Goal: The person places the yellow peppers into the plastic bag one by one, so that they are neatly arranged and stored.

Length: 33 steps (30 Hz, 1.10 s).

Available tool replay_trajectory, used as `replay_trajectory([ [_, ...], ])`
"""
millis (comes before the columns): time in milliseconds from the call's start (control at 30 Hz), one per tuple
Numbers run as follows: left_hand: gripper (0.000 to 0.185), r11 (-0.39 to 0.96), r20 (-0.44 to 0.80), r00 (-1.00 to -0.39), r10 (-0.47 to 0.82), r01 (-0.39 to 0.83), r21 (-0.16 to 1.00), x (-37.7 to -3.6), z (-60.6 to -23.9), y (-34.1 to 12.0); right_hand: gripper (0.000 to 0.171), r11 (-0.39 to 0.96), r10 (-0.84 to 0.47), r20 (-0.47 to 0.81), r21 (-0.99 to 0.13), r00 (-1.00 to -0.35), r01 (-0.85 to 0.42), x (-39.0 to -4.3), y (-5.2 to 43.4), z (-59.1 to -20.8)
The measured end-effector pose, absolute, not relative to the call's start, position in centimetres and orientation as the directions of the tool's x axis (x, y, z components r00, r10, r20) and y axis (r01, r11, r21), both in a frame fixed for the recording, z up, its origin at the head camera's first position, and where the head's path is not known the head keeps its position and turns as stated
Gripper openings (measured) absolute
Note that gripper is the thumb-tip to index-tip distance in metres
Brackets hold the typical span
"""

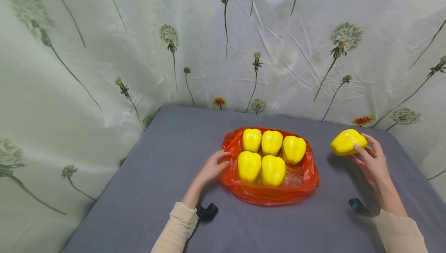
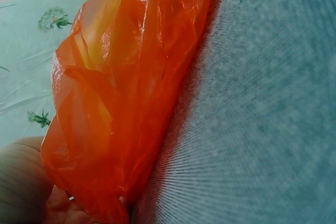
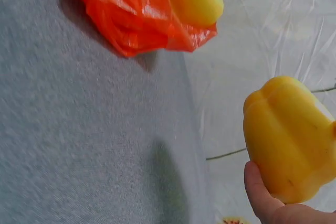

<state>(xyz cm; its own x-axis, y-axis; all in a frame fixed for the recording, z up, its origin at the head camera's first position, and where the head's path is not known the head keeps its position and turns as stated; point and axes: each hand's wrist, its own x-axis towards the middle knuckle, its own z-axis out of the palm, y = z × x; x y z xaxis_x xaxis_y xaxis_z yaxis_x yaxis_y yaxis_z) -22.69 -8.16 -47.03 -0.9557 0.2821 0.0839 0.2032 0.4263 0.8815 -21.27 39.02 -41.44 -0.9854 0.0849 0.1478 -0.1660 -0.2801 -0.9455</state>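
My right hand (image 1: 374,164) holds a yellow bell pepper (image 1: 348,142) off the table, thumb on its near side and fingers behind it. In the right wrist view this pepper (image 3: 289,140) stands clear of the cloth, with the thumb (image 3: 257,187) against its lower side. A red plastic bag (image 1: 265,197) lies spread wide on the table, with several yellow bell peppers (image 1: 273,170) inside in two rows. At the bag's left rim is my left hand (image 1: 212,167), its fingers loosely bent and the thumb apart. The left wrist view shows the bag's crumpled side (image 2: 115,129) right by that hand.
A grey cloth (image 1: 167,148) covers the table. Behind and to the left hangs a pale curtain (image 1: 139,51) with dandelion prints. Dark straps with black devices (image 1: 208,211) sit at both wrists. The bag's front right part has bare red plastic (image 1: 295,177) beside the peppers.
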Motion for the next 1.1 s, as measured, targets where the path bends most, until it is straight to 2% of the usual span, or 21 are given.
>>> replay_trajectory([
  [367,0.036,0.451,0.064,-0.960,0.273,0.187,0.873,-22.6,-46.7,-8.2,0.046,-0.252,-0.039,0.246,-0.940,-0.969,-0.228,-20.0,37.5,-41.6],
  [600,0.037,0.459,0.053,-0.960,0.275,0.180,0.870,-22.5,-46.7,-8.1,0.047,-0.213,-0.110,0.240,-0.954,-0.965,-0.213,-19.2,36.4,-41.5],
  [833,0.037,0.449,0.042,-0.963,0.267,0.163,0.879,-22.5,-46.6,-8.0,0.050,-0.085,-0.100,0.261,-0.964,-0.960,-0.253,-18.3,34.8,-41.4],
  [1100,0.037,0.458,0.038,-0.962,0.271,0.164,0.874,-22.4,-46.5,-8.1,0.051,-0.052,-0.130,0.314,-0.949,-0.940,-0.310,-17.3,33.3,-41.3],
])
